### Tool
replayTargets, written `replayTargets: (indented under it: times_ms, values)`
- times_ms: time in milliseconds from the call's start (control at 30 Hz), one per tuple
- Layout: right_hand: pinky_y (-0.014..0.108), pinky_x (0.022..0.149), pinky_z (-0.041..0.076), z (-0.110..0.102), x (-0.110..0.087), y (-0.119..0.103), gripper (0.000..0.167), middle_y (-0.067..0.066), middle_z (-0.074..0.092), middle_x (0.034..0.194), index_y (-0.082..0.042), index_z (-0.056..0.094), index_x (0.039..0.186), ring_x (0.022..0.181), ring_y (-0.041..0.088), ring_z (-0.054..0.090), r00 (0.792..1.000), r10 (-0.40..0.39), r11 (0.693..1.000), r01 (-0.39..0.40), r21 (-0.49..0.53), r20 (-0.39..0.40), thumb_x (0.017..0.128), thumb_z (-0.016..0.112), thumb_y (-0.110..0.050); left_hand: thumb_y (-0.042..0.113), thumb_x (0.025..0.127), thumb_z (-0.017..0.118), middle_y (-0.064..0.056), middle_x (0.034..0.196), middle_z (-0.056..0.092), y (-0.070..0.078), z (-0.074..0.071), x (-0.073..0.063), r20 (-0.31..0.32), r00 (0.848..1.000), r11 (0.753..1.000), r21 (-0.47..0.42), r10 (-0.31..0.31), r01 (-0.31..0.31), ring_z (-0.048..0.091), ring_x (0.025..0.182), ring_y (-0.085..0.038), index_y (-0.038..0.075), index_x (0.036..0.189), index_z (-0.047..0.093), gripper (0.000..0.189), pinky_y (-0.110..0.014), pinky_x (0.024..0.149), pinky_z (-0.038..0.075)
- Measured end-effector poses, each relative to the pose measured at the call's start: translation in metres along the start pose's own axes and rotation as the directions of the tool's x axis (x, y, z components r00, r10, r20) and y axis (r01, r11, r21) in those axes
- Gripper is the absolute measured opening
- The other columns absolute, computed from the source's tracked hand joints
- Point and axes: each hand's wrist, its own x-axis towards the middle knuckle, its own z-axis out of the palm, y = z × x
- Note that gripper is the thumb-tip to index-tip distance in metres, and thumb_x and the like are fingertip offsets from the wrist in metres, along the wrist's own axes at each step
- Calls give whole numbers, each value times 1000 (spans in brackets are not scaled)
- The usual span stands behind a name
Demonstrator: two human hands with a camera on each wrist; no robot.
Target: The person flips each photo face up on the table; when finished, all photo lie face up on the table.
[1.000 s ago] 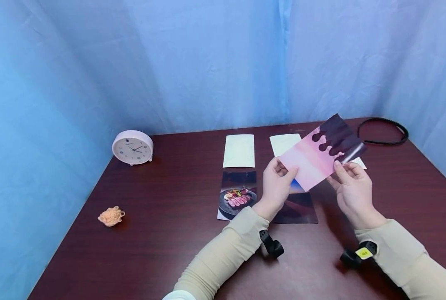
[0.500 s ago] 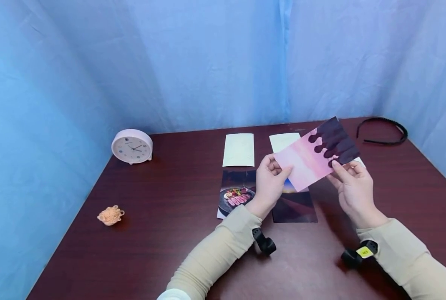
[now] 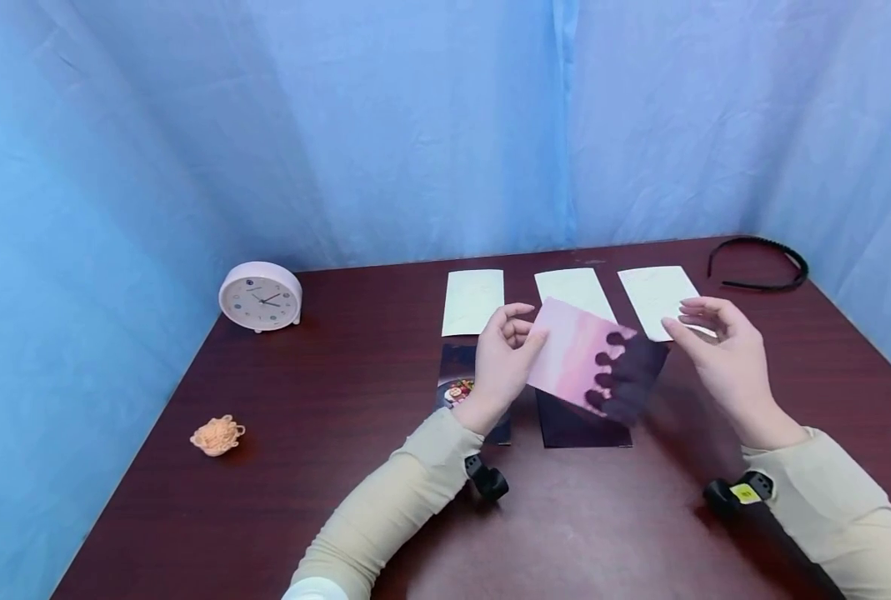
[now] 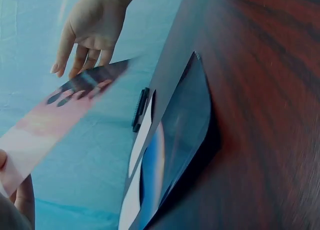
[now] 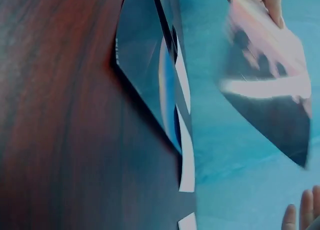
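Note:
My left hand [image 3: 501, 358] pinches a glossy photo print [image 3: 573, 354] by its pink end, thumb on top. The print shows a pink sky with dark round-topped silhouettes at the far end, and it hangs tilted above the table. My right hand [image 3: 730, 354] is apart from the print, with fingers spread and relaxed over the edge of a white sheet [image 3: 651, 292]. Under the print lies a dark photo [image 3: 588, 429], mostly covered in the head view. A photo of sliced meat on a plate [image 3: 456, 360] is partly hidden behind my left hand.
Two more white sheets lie in the back row, one at left [image 3: 473, 300] and one in the middle [image 3: 573, 286]. A black headband [image 3: 768, 242] rests at the back right. A white clock [image 3: 261, 297] and a small orange woven item [image 3: 217, 436] stand at the left.
My right hand has let go of the print and moved away to the right. My left hand has shifted left with the print, whose dark end swings down. The right white sheet is now uncovered.

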Motion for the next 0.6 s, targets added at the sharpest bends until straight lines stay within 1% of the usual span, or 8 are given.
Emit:
replayTargets:
  times_ms: [67,133,233,300,367,400,467,600]
  values:
    - [2,73,44,1,-1,-3,29,-25,55,98,-12,59,114,89,-12,55,998,-21,995,27,-99,66,87,68,-15,0,86,65,-28,91,66,2,-4,2,21,1000,999,32,11,-11,55,66,-2,-3,119,54,34,-16,59,46]
    - [3,72,44,3,-1,-5,35,-26,54,96,-7,58,117,84,-15,55,990,-35,985,57,-165,137,87,69,-19,1,86,65,-27,90,66,4,-8,4,50,999,997,78,18,-22,54,65,-2,-2,119,55,34,-15,59,45]
    - [4,71,44,8,-3,-7,36,-14,60,97,-6,59,118,81,-17,55,968,-57,967,114,-227,243,86,70,-20,3,86,66,-24,86,67,6,-13,5,100,995,989,149,12,-27,54,65,-2,-1,118,56,34,-15,61,44]
    - [3,73,44,10,-5,-7,36,-1,64,99,-4,60,117,81,-18,54,948,-82,955,163,-249,307,86,70,-18,4,86,67,-22,84,68,8,-16,4,137,991,983,183,6,-31,54,65,-3,0,117,57,33,-15,62,44]
    - [3,74,44,13,-7,-7,35,12,65,102,-3,60,116,82,-17,54,927,-89,950,188,-247,365,85,71,-16,6,85,68,-20,83,68,11,-18,3,170,985,978,204,2,-38,54,66,-3,1,117,57,34,-16,63,45]
    - [4,74,44,14,-8,-6,35,15,66,102,-2,61,116,82,-16,54,916,-84,951,191,-244,392,85,71,-16,6,85,69,-19,83,68,12,-18,3,185,983,977,207,5,-44,54,66,-3,2,117,58,34,-16,64,45]
    - [5,74,45,15,-9,-6,35,17,67,101,-1,61,115,82,-13,56,894,-78,952,199,-234,441,84,72,-13,7,84,70,-19,82,68,14,-19,2,209,978,975,215,10,-56,54,66,-2,2,117,58,35,-16,63,45]
    - [11,74,47,16,-12,-6,28,12,69,96,-1,64,110,82,-8,58,842,-67,944,227,-238,536,84,70,-7,9,84,71,-18,80,68,16,-21,3,243,970,974,215,21,-75,54,64,-3,2,115,59,35,-16,62,44]
